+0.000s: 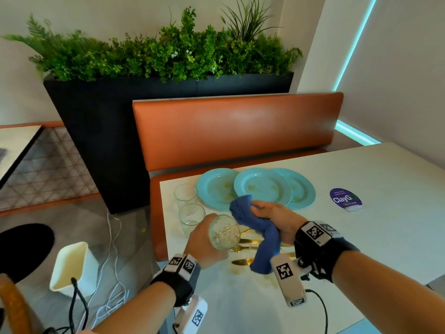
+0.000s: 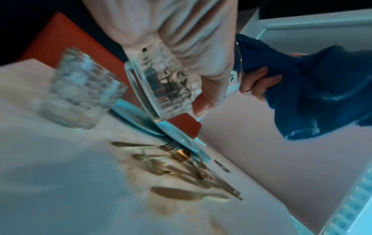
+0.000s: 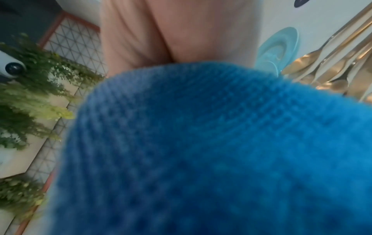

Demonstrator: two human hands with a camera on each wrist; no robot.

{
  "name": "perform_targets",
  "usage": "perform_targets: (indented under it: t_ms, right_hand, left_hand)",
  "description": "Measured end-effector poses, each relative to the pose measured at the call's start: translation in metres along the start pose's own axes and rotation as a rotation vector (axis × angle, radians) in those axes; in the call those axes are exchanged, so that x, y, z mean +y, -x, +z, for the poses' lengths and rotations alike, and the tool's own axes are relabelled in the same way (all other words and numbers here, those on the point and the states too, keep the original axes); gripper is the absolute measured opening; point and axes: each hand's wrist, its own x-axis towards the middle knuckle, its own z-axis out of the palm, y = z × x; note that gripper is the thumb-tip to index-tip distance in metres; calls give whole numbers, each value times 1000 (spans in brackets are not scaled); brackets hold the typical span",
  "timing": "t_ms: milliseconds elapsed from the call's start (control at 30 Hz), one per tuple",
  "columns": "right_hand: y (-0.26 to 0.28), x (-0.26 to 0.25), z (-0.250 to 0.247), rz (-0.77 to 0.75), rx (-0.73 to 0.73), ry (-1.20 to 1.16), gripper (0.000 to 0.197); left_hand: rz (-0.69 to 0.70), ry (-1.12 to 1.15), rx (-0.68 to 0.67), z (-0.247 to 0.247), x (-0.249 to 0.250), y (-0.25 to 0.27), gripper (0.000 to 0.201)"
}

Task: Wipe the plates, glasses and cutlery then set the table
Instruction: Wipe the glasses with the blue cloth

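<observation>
My left hand (image 1: pixel 204 244) grips a cut-pattern glass (image 1: pixel 224 232) tilted on its side above the table's left edge; in the left wrist view that glass (image 2: pixel 167 89) fills the centre under my fingers. My right hand (image 1: pixel 274 218) grips a blue cloth (image 1: pixel 255 227) bunched against the glass's mouth, and the cloth (image 3: pixel 211 151) covers most of the right wrist view. Two more glasses (image 1: pixel 186 195) stand at the far left. Three turquoise plates (image 1: pixel 262 186) overlap behind them. Gold cutlery (image 1: pixel 245 251) lies under my hands, seen as forks, spoons and knives (image 2: pixel 181 171) on the table.
The white table (image 1: pixel 361 237) has yellowish stains near its front left. A purple sticker (image 1: pixel 345 198) lies to the right of the plates. An orange bench back (image 1: pixel 236 126) and a dark planter (image 1: pixel 101 141) stand behind. A white bin (image 1: pixel 72 266) and cables are on the floor at left.
</observation>
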Motion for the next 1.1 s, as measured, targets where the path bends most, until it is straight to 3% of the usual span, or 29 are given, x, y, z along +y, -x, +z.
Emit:
perform_targets:
  t_ms: [67,200,367,533,633,767,933,1000,1100]
  right_hand:
    - [-3,-4,-6,-19,30,3,17]
    - [-9,1,-11,30,79,94,19]
    - [-15,20,-2,92,65,176,27]
    - [-23,33,2,124,52,198,22]
    - [-25,40,1,128,61,194,22]
    - [-26,46,-2,130,67,196,24]
    - [-25,48,-9,129,88,234,29]
    - [-25,49,-12,131,94,265,30]
    - [-25,48,-19,129,108,279,30]
  left_hand:
    - [-86,27,-8,-4,-20,9,93]
    - [-168,-28,108,-8,-47,20,105]
    - [-209,-47,65,-6,-64,27,110]
    - [-304,78,-14,-1,-64,32,113]
    - [-360,146,-16,4,-65,30,107]
    - [-425,204,23,11,-68,23,117]
    - [-518,171,48,15,-59,14,102]
    - [-523,163,39,13,-56,13,111]
    - [-536,48,64,12,-54,18,139]
